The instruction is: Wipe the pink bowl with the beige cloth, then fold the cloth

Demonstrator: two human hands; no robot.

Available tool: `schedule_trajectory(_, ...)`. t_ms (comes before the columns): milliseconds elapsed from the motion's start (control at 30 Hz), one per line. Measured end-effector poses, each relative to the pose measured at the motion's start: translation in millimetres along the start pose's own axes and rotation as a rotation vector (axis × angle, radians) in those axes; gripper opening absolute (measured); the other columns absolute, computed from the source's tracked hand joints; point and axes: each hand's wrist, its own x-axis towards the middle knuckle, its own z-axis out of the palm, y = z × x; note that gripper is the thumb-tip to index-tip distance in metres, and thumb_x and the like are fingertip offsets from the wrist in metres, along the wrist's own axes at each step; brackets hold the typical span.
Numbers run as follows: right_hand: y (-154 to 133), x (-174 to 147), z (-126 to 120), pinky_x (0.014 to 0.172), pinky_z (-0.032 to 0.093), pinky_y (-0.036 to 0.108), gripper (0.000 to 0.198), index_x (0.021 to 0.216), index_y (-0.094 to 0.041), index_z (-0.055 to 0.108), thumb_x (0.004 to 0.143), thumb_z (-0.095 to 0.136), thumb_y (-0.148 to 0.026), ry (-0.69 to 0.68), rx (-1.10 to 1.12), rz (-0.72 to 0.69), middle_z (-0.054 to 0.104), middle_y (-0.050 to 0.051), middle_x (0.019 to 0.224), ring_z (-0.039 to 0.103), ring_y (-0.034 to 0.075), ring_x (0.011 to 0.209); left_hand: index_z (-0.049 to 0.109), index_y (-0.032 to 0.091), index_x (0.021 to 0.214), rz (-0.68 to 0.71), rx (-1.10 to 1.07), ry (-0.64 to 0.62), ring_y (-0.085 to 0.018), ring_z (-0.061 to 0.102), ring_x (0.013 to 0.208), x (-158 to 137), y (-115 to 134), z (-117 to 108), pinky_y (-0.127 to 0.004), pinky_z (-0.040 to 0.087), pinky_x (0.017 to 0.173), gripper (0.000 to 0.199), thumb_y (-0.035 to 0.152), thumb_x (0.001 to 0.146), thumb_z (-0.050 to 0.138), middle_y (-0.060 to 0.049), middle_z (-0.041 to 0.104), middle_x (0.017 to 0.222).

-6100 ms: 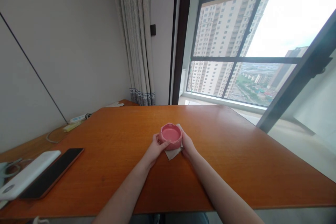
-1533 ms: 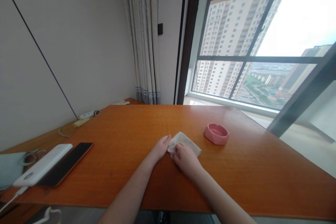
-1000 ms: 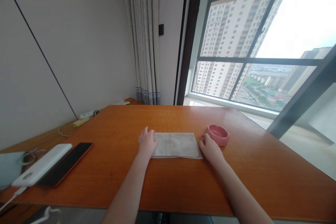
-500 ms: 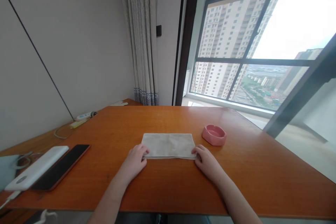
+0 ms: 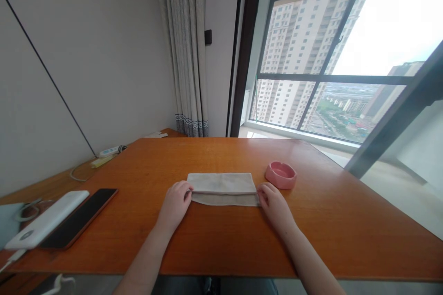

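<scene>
A folded off-white cloth point(image 5: 221, 183) lies at the middle of the wooden table, its long side running left to right. My left hand point(image 5: 176, 199) pinches the left end of its upper layer, and my right hand point(image 5: 272, 199) pinches the right end. The near edge of that upper layer is drawn back, so a strip of the lower layer shows in front of it. Fingertips of both hands are partly hidden. Just beyond my right hand, apart from it, sits a pink ashtray point(image 5: 281, 176).
On the left of the table point(image 5: 214, 249) lie a white power bank point(image 5: 48, 219) with a cable and a dark phone point(image 5: 81, 216). A power strip point(image 5: 110, 151) rests by the wall. Behind stand a curtain point(image 5: 188, 55) and a large window point(image 5: 332, 76).
Both hands have moved slightly away from me, taking the upper layer's near edge back and uncovering a strip of the layer beneath. The view has shifted slightly.
</scene>
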Motion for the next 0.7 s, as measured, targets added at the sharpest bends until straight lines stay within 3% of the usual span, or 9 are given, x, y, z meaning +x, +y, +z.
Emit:
schedule_trajectory(67, -2, -1, -2, 0.078, 0.041, 0.03, 0.011, 0.078, -0.02, 0.051, 0.078, 0.041, -0.014, 0.01, -0.039, 0.0, 0.057, 0.006, 0.087, 0.052, 0.019, 0.084, 0.056, 0.02, 0.079, 0.03, -0.008, -0.015, -0.02, 0.053, 0.087, -1, 3, 1, -0.032, 0.04, 0.08, 0.017, 0.011, 0.078, 0.041, -0.005, 0.059, 0.089)
schedule_trajectory(233, -1, -8, -1, 0.072, 0.04, 0.028, 0.015, 0.069, -0.021, 0.048, 0.069, 0.04, -0.008, -0.158, -0.154, 0.044, 0.054, 0.002, 0.076, 0.051, 0.018, 0.077, 0.054, 0.02, 0.076, 0.02, -0.06, -0.201, -0.018, 0.053, 0.083, -9, -2, 8, -0.03, 0.041, 0.076, 0.018, 0.006, 0.073, 0.041, -0.003, 0.058, 0.084)
schedule_trajectory(367, 3, -9, 3, 0.078, 0.04, 0.028, 0.02, 0.081, -0.02, 0.054, 0.072, 0.04, -0.008, -0.158, -0.145, 0.032, 0.055, 0.003, 0.084, 0.052, 0.017, 0.083, 0.054, 0.02, 0.081, -0.028, -0.092, -0.176, -0.018, 0.053, 0.088, -11, -7, 11, -0.031, 0.041, 0.08, 0.022, 0.005, 0.073, 0.039, -0.004, 0.057, 0.089)
schedule_trajectory(700, 0, -8, -1, 0.072, 0.04, 0.027, 0.016, 0.072, -0.021, 0.049, 0.077, 0.038, -0.01, -0.173, -0.183, 0.027, 0.053, 0.003, 0.08, 0.053, 0.017, 0.075, 0.05, 0.02, 0.075, -0.069, 0.013, -0.126, -0.018, 0.051, 0.089, -10, -7, 11, -0.03, 0.039, 0.081, 0.03, -0.004, 0.065, 0.034, -0.005, 0.055, 0.09)
